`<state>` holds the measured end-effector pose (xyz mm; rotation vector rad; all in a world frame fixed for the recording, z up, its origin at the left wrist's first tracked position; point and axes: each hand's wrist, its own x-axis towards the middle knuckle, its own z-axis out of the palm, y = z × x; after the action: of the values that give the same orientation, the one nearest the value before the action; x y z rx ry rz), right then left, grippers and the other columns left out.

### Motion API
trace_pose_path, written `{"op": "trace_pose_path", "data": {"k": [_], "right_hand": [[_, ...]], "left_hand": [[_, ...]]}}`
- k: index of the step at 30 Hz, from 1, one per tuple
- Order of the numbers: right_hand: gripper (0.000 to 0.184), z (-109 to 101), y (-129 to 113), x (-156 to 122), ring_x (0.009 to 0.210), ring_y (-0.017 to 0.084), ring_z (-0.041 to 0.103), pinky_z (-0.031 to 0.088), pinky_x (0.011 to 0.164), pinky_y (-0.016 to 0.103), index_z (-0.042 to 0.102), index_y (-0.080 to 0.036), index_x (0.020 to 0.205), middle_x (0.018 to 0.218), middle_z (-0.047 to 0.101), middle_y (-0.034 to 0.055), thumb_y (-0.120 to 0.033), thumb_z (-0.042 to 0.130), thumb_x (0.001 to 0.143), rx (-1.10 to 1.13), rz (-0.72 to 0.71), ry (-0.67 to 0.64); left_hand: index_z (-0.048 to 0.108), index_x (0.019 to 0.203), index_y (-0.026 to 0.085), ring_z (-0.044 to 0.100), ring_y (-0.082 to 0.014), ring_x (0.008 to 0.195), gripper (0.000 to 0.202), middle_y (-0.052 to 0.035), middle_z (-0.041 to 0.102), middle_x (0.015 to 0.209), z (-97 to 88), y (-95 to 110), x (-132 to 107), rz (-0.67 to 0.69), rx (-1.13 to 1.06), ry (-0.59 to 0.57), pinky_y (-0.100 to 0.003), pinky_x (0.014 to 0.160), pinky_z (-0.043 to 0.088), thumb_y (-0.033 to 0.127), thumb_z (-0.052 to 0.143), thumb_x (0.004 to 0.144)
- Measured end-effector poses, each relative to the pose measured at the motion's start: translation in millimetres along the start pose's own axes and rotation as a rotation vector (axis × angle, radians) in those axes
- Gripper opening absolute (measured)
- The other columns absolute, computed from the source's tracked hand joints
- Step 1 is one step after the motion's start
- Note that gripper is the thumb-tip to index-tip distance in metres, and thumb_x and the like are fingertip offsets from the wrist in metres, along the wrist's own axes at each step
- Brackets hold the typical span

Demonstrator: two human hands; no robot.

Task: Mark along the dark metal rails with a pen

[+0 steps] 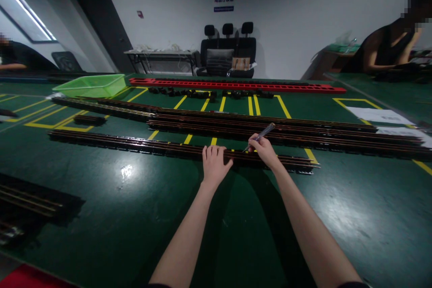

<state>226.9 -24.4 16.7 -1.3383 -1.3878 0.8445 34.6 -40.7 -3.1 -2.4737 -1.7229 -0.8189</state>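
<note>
The left fingers (pixel 212 149) lie close together, flat over the top of the nearest rail (pixel 135 145), thumb splayed out on the near side. It is a press more than a grasp, and I read it as steadying the long strip so it cannot slide on the table (pixel 118 216). The left hand (pixel 213 162) sits roughly at the rail's middle.

The right fingers (pixel 258 141) pinch a slim tool (pixel 263 133) the way one holds a pen, its pale shaft slanting up and away and its tip down at the same rail, just beside the left hand. The right hand (pixel 262 149) rests its heel on the strip — probably for a steady point.

Beyond lie at least 3 more dark rails (pixel 270 128), parallel across the yellow floor-style markings. Further back is 1 long red strip (pixel 236 85) with small black parts (pixel 189 93) in front of it. A green basket (pixel 91 85) stands far left and paper sheets (pixel 380 115) far right. A co-worker (pixel 388 49) leans over the neighbouring table.
</note>
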Motion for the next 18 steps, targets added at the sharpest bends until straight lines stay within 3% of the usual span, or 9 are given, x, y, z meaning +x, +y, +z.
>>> {"op": "trace_pose_path", "data": {"k": [5, 10, 18], "right_hand": [[0.021, 0.3, 1.3, 1.0, 0.057, 0.015, 0.056, 0.044, 0.064, 0.028, 0.051, -0.02, 0.07, 0.056, 0.056, -0.0004, -0.04, 0.052, 0.074, 0.013, -0.001, -0.001], [0.021, 0.4, 1.7, 1.5, 0.058, 0.015, 0.056, 0.044, 0.066, 0.029, 0.051, -0.02, 0.071, 0.057, 0.056, -0.0004, -0.04, 0.051, 0.075, -0.013, -0.005, -0.002], [0.024, 2.2, -6.6, -0.8, 0.057, 0.015, 0.056, 0.043, 0.065, 0.028, 0.051, -0.02, 0.071, 0.056, 0.056, -0.0005, -0.043, 0.05, 0.076, -0.06, -0.02, 0.0]], "left_hand": [[0.062, 0.107, 0.017, 0.051, -0.027, 0.112, 0.031, -0.0095, 0.061, 0.11, 4.6, 0.2, -2.1, 0.018, 0.044, 0.041, -0.051, 0.111, 0.027, 0.038, 0.054, 0.085], [0.058, 0.119, 0.017, 0.047, -0.0293, 0.119, 0.037, -0.0095, 0.059, 0.12, 9.0, 0.8, -3.9, 0.033, 0.073, 0.042, -0.055, 0.111, 0.025, 0.035, 0.052, 0.087], [0.058, 0.122, 0.018, 0.041, -0.0272, 0.128, 0.035, -0.0079, 0.055, 0.129, 6.3, 3.3, -3.4, 0.11, 0.082, 0.04, -0.054, 0.115, 0.021, 0.025, 0.047, 0.089]]}}
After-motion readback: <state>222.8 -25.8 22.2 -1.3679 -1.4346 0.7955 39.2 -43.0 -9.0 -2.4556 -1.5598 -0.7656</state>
